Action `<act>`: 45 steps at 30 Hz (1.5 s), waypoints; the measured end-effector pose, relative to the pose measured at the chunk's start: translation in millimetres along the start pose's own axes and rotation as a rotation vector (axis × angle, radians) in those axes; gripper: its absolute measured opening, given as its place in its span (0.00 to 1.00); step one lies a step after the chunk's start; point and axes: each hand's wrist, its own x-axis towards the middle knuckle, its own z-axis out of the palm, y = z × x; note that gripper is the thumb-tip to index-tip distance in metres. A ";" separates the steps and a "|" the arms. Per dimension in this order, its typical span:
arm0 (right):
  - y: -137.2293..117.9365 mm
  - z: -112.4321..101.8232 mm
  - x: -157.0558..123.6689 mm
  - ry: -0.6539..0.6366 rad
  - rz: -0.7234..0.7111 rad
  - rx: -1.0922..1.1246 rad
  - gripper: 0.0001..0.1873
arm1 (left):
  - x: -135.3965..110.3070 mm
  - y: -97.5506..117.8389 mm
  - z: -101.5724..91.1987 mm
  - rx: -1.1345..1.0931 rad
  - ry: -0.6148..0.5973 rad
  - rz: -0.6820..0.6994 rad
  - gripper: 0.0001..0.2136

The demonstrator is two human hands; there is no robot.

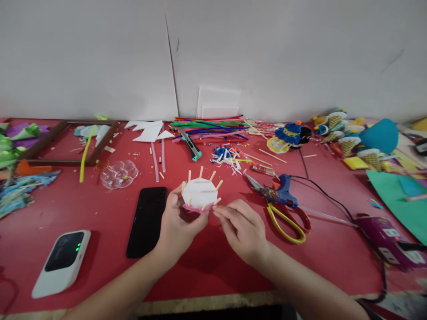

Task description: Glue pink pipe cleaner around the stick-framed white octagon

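A white foam disc point(200, 193) with several short wooden sticks poking out of its rim and a pink strip along its lower edge is held above the red table point(100, 218). My left hand point(176, 222) cups it from below and the left, fingers closed round its edge. My right hand point(242, 226) is at the disc's lower right, thumb and forefinger pinched at one of the sticks or the pink strip; which one I cannot make out.
A black phone point(147, 226) lies left of my hands, a white device point(63, 262) nearer the front left. Scissors point(287, 218) and a blue glue gun point(282, 189) lie to the right. Pipe cleaners point(210, 126), a box cutter point(191, 146), a clear palette point(119, 174) and paper crafts fill the back.
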 end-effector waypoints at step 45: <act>3.9 -3.3 2.5 0.068 -0.228 -0.144 0.10 | 0.9 6.6 1.1 -0.438 -0.115 -0.360 0.38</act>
